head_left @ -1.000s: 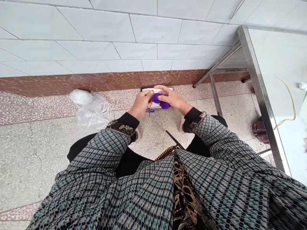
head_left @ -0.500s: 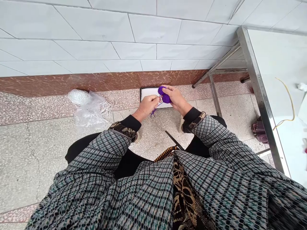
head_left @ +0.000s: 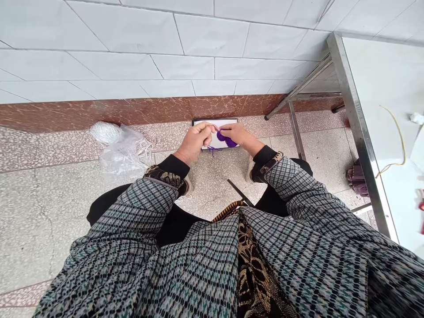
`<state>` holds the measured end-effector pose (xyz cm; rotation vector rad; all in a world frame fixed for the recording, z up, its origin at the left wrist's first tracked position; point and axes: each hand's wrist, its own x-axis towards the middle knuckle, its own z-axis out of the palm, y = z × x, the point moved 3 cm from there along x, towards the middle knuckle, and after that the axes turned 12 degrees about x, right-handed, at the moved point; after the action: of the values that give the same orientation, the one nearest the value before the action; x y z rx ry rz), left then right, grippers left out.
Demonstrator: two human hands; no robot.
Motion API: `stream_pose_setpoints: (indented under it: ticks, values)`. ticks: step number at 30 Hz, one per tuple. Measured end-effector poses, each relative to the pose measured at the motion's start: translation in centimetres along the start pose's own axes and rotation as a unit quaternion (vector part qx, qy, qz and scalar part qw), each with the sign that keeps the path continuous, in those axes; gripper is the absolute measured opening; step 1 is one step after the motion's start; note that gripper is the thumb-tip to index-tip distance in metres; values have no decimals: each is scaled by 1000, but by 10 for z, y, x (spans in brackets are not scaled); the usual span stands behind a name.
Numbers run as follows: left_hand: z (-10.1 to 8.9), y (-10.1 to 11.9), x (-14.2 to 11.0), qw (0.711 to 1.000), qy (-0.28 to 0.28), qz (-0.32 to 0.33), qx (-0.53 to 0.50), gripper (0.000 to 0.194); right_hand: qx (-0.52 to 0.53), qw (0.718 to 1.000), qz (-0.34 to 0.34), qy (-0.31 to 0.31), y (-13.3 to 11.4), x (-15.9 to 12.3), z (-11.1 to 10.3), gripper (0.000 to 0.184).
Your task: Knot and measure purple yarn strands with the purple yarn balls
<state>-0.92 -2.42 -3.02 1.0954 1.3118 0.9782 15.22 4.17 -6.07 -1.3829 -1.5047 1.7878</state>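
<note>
My right hand [head_left: 239, 134] is closed on a small purple knitted or crocheted piece [head_left: 231, 142] with rounded lobes, partly covered by the fingers. Left of it, my left hand [head_left: 198, 140] is pinched, its fingertips close to those of the right. A strand seems to run between the two hands, too thin to follow fully. Loose purple yarn ends [head_left: 213, 150] dangle below the left fingers. Beneath both hands a white board with a dark border [head_left: 216, 121] lies on the floor against the wall.
Left on the floor are a ball of white yarn [head_left: 105, 132], a clear plastic bag [head_left: 121, 152] and loose white strands [head_left: 145, 148]. A metal-framed table [head_left: 359, 119] stands at the right, a yellow strand [head_left: 403, 145] on it. The tiled wall [head_left: 185, 35] rises in front.
My left hand has drawn slightly left and away from the purple piece, its fingers more curled. My right fingers have turned over the piece, covering more of it.
</note>
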Motion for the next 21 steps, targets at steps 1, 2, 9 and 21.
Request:
stream_pose_setpoints:
  ticks: [1,2,9,21]
  values:
    - [-1,-1,1,999,-1,-22,-45,25,-4,1000,3,-20,-1,-2,2,16]
    - [-2,-1,1,996,3,-39,-81,27,-7,999,8,-37,-1,-3,3,16]
    - [-8,6,2,975,45,-122,-179,33,44,987,6,-156,-10,-16,11,16]
    - [-11,15,0,972,50,-117,-195,35,76,962,-39,-259,-27,-29,8,12]
